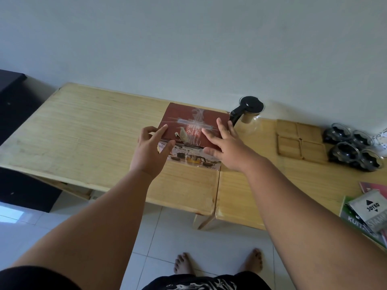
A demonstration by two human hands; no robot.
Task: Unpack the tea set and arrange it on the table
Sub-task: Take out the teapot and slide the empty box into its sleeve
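Note:
A dark red tea set box (184, 120) with white characters and tape on its lid stands on the wooden table (83, 130), against the wall. My left hand (150, 149) is at the box's near left corner with its fingers spread, index finger on the lid edge. Resting flat on the right side of the lid, my right hand (226, 147) also has its fingers apart. A glass teapot (250, 109) with a black lid and handle stands just right of the box. Further right lie wooden coasters (301, 141) and several glass cups (354, 147) with dark insides.
A second wooden table (272, 185) adjoins on the right, carrying the coasters and cups. Booklets and a grey JOYKO packet (370, 212) lie at its near right edge. A dark cabinet (12, 97) stands at the left. White floor tiles and my bare feet are below.

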